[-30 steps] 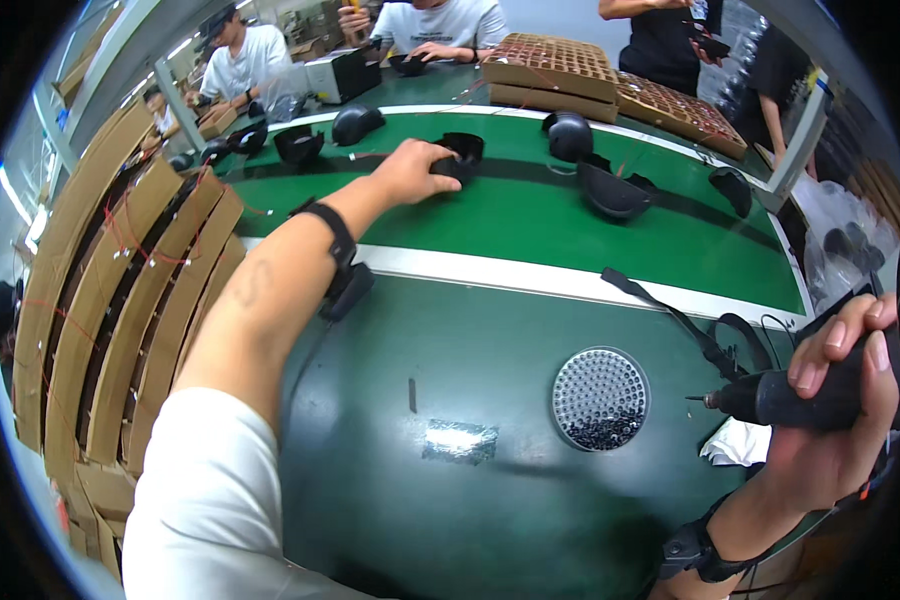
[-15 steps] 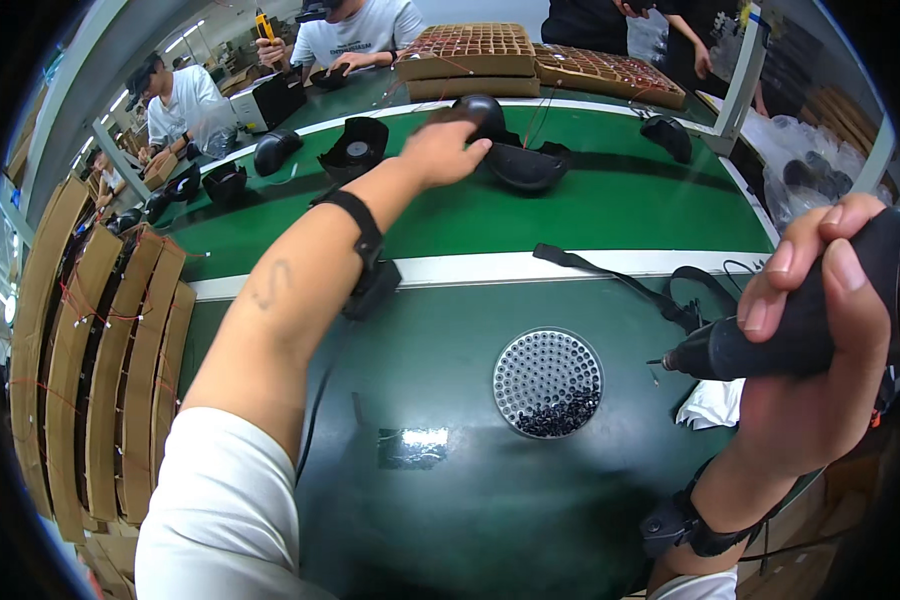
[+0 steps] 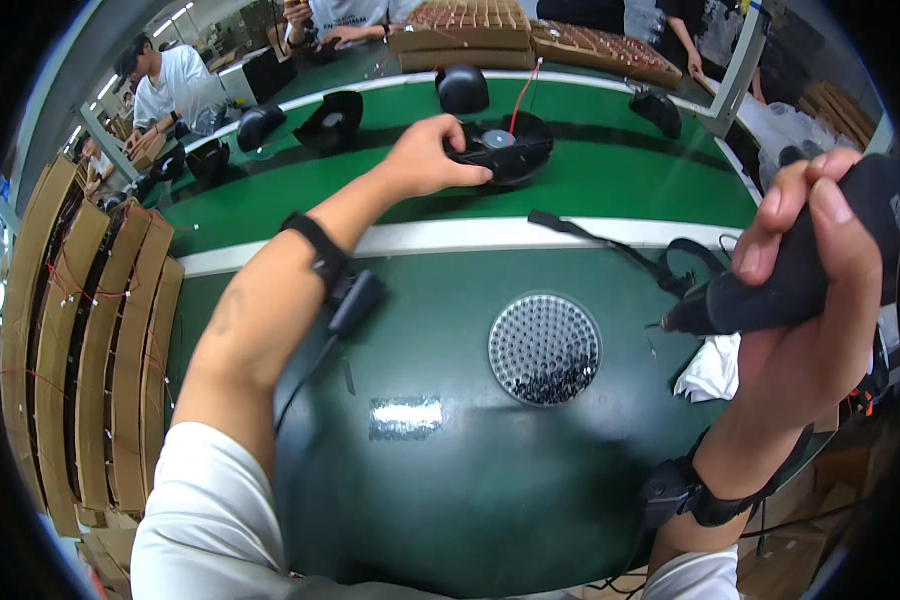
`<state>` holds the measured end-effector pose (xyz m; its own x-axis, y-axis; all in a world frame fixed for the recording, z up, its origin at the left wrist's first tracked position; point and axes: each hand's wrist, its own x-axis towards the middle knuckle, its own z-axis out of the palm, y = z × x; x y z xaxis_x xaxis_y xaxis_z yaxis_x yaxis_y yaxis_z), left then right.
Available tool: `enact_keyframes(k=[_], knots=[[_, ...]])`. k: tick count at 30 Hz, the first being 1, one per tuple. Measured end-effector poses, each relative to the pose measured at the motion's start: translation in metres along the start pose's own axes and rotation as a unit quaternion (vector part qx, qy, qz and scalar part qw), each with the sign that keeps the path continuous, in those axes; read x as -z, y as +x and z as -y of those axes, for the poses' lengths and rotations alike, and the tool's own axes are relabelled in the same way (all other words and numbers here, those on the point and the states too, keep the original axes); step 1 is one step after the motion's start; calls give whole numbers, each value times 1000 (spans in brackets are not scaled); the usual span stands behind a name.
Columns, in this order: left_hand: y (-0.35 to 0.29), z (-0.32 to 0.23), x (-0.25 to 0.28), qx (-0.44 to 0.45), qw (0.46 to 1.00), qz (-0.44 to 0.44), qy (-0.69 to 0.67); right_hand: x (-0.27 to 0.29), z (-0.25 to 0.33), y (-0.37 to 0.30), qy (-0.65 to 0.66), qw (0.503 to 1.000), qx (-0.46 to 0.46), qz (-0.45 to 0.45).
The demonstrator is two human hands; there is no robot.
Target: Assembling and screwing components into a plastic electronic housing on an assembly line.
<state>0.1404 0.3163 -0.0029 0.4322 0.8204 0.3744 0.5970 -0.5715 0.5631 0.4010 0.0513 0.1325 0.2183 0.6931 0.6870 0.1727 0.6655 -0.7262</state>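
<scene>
On the green belt, my left hand [image 3: 425,160] grips the left edge of a black curved plastic shell [image 3: 522,158], thumb along its near side. Inside that shell shows a round grey-centred part [image 3: 496,139], and a red wire stands up from it. My right hand [image 3: 820,230] is closed around a black electric screwdriver [image 3: 755,300], held above the bench at the right with its thin bit pointing left. Between my arms, a round perforated tray [image 3: 545,350] lies on the bench, with many small black screws [image 3: 560,382] heaped at its near side.
Other black shells [image 3: 330,122] and a domed one [image 3: 462,90] stand along the belt [image 3: 620,180]. Cardboard trays [image 3: 100,350] stack at left; divided boxes [image 3: 460,40] sit beyond. A black strap [image 3: 610,240] and white cloth [image 3: 710,368] lie at right. Co-workers [image 3: 170,90] work behind.
My left hand has moved from beside the domed shell onto the open shell, now gripping and turning it so its inside shows. The screwdriver stays in my right hand.
</scene>
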Motion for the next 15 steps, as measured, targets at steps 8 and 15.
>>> enact_keyframes(k=[8,15], knots=[[-183,-52,78,85,980,23,-178,1,-23,-3,97,992,-68,37],[-291,-90,92,10,986,94,-140,-33,-68,-16,104,994,-13,30]])
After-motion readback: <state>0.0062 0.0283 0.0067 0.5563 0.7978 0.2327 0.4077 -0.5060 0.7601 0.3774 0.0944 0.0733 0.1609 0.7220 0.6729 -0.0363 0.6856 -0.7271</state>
